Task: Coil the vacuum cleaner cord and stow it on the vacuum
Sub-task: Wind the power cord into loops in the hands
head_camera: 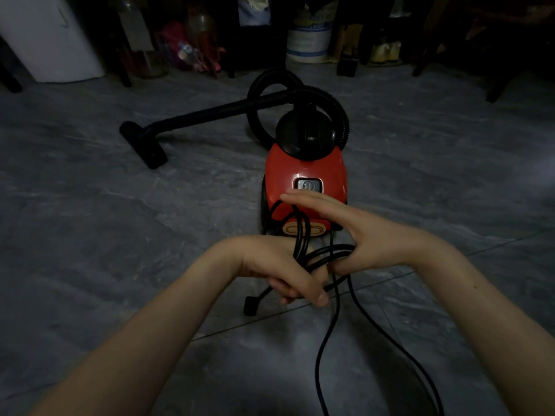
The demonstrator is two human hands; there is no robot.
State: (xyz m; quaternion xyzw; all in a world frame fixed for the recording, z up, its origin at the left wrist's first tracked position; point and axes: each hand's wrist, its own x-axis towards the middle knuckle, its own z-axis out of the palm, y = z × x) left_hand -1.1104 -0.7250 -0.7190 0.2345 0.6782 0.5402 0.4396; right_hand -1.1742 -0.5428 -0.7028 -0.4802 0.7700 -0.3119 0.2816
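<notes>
Two strands of cord (pixel 326 253) run out of view below.

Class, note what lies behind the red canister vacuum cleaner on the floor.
A black ribbed hose loops behind the red canister vacuum cleaner, joining a black wand that runs left. The floor directly behind its body is hidden.

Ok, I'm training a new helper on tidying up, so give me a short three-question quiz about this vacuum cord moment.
1. True or false: the plug is in a wall socket.
2. Which hand has straight fingers? A) left B) right C) both
3. Fill in: the floor nozzle lies to the ___ of the red vacuum.
Key: 1 false, it dangles under the left hand, which grips the cord loops. 2 B, the right hand. 3 left.
</notes>
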